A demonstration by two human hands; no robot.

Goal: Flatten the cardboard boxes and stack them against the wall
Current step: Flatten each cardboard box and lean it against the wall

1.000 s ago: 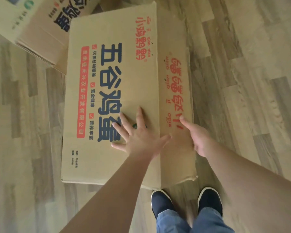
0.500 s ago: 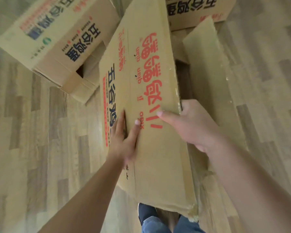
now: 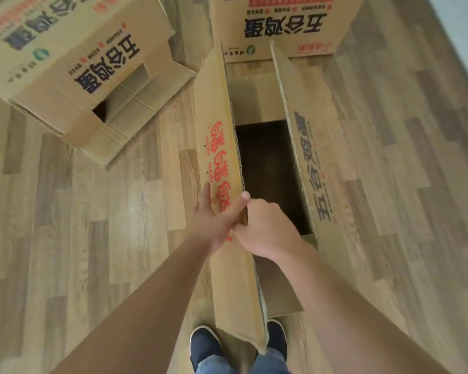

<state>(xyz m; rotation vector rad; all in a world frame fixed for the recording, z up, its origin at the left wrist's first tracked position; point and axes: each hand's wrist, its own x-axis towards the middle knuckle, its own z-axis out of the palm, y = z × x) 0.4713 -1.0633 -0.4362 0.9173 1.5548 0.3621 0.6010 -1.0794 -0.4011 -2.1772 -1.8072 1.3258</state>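
A brown cardboard box (image 3: 224, 279) with red and blue print stands on edge on the wood floor in front of me, opened into a tube so I look down through it to the dark floor. My left hand (image 3: 214, 222) lies flat against the outside of its left panel. My right hand (image 3: 265, 228) grips the top edge of that same panel, fingers inside. The box's right panel (image 3: 308, 163) stands apart, untouched.
Two more printed cardboard boxes stand on the floor: one (image 3: 73, 66) at the upper left with an open flap, one (image 3: 284, 22) straight ahead beyond the held box. My dark shoes (image 3: 206, 346) are at the bottom. A pale wall (image 3: 465, 28) shows at the upper right.
The box lay flat under both hands one second ago. It has been tipped up onto its edge and has opened into a tube, with my right hand moved to its top edge.
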